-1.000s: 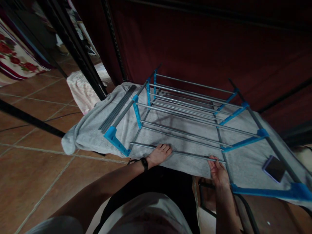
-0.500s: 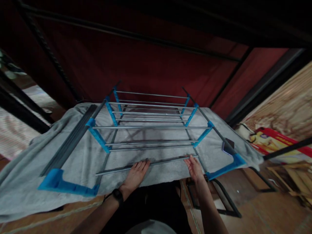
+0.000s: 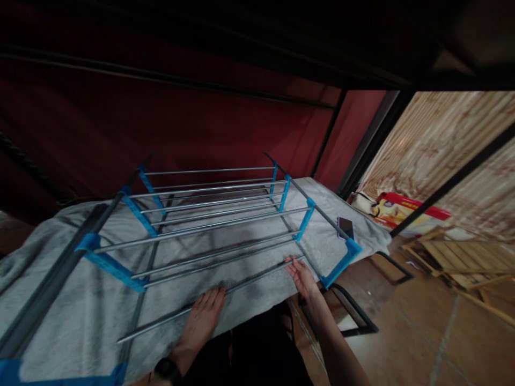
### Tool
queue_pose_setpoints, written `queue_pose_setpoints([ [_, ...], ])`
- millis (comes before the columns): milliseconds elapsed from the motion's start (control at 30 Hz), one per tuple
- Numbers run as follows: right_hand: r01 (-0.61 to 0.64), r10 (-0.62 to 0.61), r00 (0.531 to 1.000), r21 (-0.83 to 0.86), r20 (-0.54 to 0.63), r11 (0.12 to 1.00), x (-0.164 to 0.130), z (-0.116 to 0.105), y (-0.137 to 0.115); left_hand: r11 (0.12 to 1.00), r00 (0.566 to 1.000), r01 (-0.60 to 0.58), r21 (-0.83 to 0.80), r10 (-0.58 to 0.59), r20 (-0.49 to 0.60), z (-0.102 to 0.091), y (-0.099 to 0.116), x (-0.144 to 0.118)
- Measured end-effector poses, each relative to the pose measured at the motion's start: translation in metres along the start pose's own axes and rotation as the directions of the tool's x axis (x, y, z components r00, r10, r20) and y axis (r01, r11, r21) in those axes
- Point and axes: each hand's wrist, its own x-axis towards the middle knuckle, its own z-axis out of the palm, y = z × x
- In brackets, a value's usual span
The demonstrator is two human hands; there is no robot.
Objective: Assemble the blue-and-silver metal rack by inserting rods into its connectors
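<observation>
Both hands sit on the nearest loose metal rod [image 3: 209, 299], which lies diagonally across the grey towel [image 3: 80, 321], low left to high right.

Left hand [image 3: 203, 316]: flat, palm down, fingers extended together, fingertips pressing on the rod near its middle. Not wrapped around it. Black watch [image 3: 167, 370] on that wrist.

Right hand [image 3: 301, 274]: at the rod's right end, fingers loosely curled, tips touching the rod. Can't tell if it's a real pinch or just contact; it looks open rather than clenched.

The rod's right end sits just beside the blue plastic connector [image 3: 341, 262] on the rack's right side rail. Its left end lies free on the towel, apart from the left-side blue bracket [image 3: 110, 264].

Rack frame [image 3: 209, 214]: a grey tube rack lying on the towel, with several parallel rods already spanning between blue side pieces. The held rod is the closest one to the person and the only one at an angle to the rest.

A spare dark tube [image 3: 44, 297] runs along the left edge of the towel.

Smartphone [image 3: 346, 227] lies face up on the towel, right of the rack, well apart from both hands.

Behind is a dark red fabric wall [image 3: 181, 123]. Right: a red-and-yellow box [image 3: 402, 210] and a wooden slatted piece [image 3: 454, 257] on the tiled floor [image 3: 402, 332].
</observation>
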Motion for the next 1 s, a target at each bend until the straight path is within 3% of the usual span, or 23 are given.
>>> queue_pose_setpoints([
  [267,0.012,-0.011,1.000,0.054,-0.017,0.998,0.000,0.002,0.002,0.999,0.992,-0.036,0.011,0.037,-0.123,-0.008,-0.004,0.005],
  [533,0.019,-0.018,1.000,0.064,-0.021,0.998,0.001,0.003,0.004,0.998,0.990,-0.061,-0.007,0.059,-0.131,-0.011,-0.006,0.005],
  [733,0.041,-0.041,0.999,0.091,-0.007,0.995,0.000,0.003,0.005,0.998,0.978,-0.055,0.017,0.058,-0.202,-0.009,-0.010,0.003],
  [1000,0.029,-0.031,0.999,0.149,0.010,0.988,0.003,0.000,0.007,0.999,0.968,0.017,-0.042,-0.027,-0.251,-0.031,-0.011,0.015],
])
